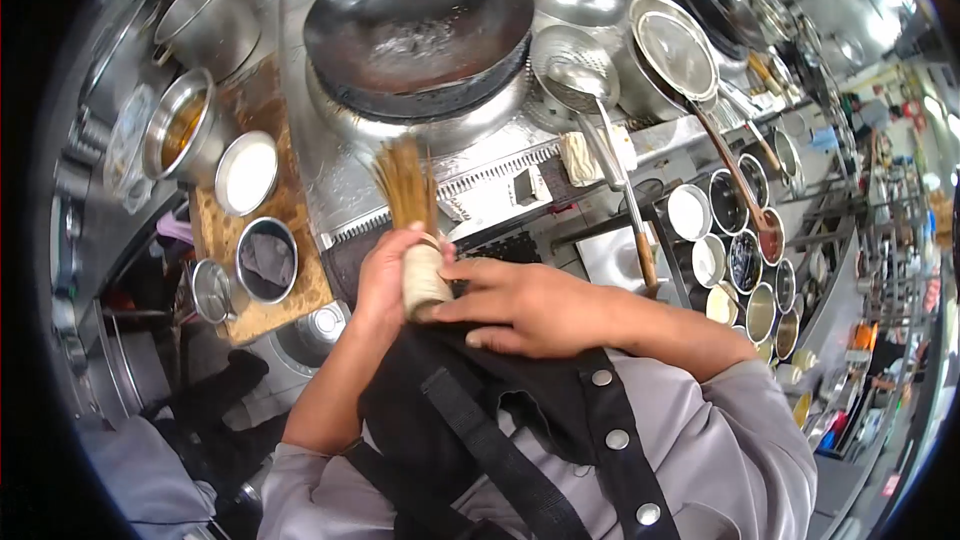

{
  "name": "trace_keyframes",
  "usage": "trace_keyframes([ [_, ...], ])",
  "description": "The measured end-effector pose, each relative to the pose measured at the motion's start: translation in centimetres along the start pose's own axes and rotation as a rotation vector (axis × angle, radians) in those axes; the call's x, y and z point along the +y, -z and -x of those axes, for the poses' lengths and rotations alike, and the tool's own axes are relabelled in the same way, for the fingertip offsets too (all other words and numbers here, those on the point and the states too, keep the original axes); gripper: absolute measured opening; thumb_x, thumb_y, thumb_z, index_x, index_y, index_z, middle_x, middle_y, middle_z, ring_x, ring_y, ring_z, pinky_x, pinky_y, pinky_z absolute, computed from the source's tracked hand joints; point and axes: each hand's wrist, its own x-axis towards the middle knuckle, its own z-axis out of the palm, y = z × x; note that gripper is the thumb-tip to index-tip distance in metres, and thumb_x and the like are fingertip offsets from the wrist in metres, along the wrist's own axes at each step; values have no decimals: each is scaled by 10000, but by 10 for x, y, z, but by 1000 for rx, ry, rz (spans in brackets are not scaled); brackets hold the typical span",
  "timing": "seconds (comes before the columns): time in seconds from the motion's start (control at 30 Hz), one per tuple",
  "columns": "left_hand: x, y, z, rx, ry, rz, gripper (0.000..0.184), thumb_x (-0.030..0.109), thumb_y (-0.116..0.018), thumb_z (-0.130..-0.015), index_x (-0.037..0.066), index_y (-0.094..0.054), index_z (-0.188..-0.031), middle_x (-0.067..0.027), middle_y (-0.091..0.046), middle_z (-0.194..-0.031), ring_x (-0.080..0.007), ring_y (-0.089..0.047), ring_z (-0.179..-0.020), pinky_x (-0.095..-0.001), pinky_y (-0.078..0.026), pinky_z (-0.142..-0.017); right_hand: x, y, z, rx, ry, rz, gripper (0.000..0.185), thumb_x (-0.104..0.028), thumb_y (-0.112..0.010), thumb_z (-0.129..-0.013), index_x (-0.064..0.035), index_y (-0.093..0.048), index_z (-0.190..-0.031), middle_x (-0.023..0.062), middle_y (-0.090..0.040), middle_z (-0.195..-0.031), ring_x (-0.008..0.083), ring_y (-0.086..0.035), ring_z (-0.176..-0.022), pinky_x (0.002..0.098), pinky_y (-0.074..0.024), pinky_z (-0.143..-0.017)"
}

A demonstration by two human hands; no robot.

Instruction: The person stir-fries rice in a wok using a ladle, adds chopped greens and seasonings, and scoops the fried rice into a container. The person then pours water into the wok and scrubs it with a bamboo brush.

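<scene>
A bamboo brush (424,270) with a pale wrapped handle and brown bristles is held upright in front of the dark apron. My left hand (385,275) is closed round the handle from the left side. From the right, my right hand (520,305) has its fingers against the handle's lower part, thumb below. Beyond the bristles, a large dark wok (420,30) rests on the stove, with a wet sheen at its bottom.
Left of the stove, a wooden board (270,315) bears metal bowls and a white bowl (246,173). Ladles (640,230) and strainers (676,50) lie right of the wok. Seasoning pots (690,212) stand further right. Another person's sleeve (140,470) shows at lower left.
</scene>
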Motion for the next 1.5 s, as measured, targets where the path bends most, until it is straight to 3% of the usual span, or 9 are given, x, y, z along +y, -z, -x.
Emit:
trace_keyframes([
  [0.23, 18, 16, -4, 261, -346, -143, 323, 128, -599, -976, -9, -462, -1235, -212, -659, -1060, -292, -702, -799, -387, -640, -657, 251, -47, 139, 390, -1169, -443, 483, -208, -688, -969, 8, -561, -1381, 114, -707, -1082, 136, -677, -804, 293, -553, -651],
  [0.43, 35, 142, -61, 533, -295, -1250, 911, 141, -749, -827, -41, -266, -1579, -243, -651, -1279, -314, -706, -989, -352, -555, -875, 408, -91, 188, 719, -1206, 197, 433, -342, -650, -958, -23, -650, -1251, 301, -688, -1042, 501, -647, -1023, 541, -516, -878],
  [0.63, 7, 89, -46, 721, -99, -1915, 1022, 323, -807, -792, -66, -264, -1565, -374, -449, -1448, -497, -468, -1357, -479, -407, -1139, 541, -159, 236, 943, -1250, -232, 368, -381, -549, -1044, -43, -606, -1176, 161, -680, -852, 306, -664, -669, 477, -520, -612],
  [0.77, 5, 91, -41, 689, -126, -1878, 1012, 303, -799, -798, -64, -256, -1570, -375, -412, -1469, -498, -460, -1350, -483, -403, -1136, 450, -103, 199, 1096, -1608, -871, 578, -461, -552, -1041, -150, -361, -1490, 74, -628, -846, 201, -577, -586, 393, -513, -493],
  [0.93, 1, 75, -30, 711, -275, -2003, 828, 242, -791, -820, -37, -412, -1501, -315, -469, -1436, -468, -477, -1319, -496, -410, -1114, 382, -158, 281, 1196, -1114, -1409, 652, -584, -553, -1011, -149, -424, -1480, 106, -672, -998, 266, -689, -791, 423, -593, -669],
  [1.07, -17, 61, -20, 346, -966, -1879, 479, 138, -783, -844, 2, -631, -1277, -165, -598, -1299, -361, -587, -1157, -449, -481, -980, 274, -78, 334, 1206, -646, -1777, 719, -637, -486, -1016, -115, -404, -1502, 190, -673, -1120, 301, -702, -894, 400, -597, -764],
  [1.13, -51, 87, -23, 166, -388, -1252, 406, 187, -783, -876, 21, -661, -1227, -119, -690, -1127, -269, -670, -986, -378, -525, -881, 247, -31, 343, 951, -545, -1515, 726, -632, -476, -1022, -95, -402, -1505, 174, -681, -1053, 271, -701, -856, 372, -588, -723],
  [1.27, -124, 166, -45, 70, -140, -1236, 336, 218, -752, -922, 34, -682, -1194, -91, -731, -1002, -187, -692, -862, -323, -538, -805, 176, 60, 268, 617, -1259, -245, 437, -151, -712, -902, -51, -566, -1302, 53, -606, -793, 125, -572, -566, 279, -450, -464],
  [1.5, -142, 181, -16, 273, 129, -1264, 346, 216, -741, -933, 31, -667, -1216, -94, -723, -1033, -187, -688, -891, -324, -537, -822, 206, 126, 168, 966, -525, -948, 478, -97, -661, -927, 5, -496, -1364, 38, -567, -767, 129, -548, -524, 278, -441, -451],
])
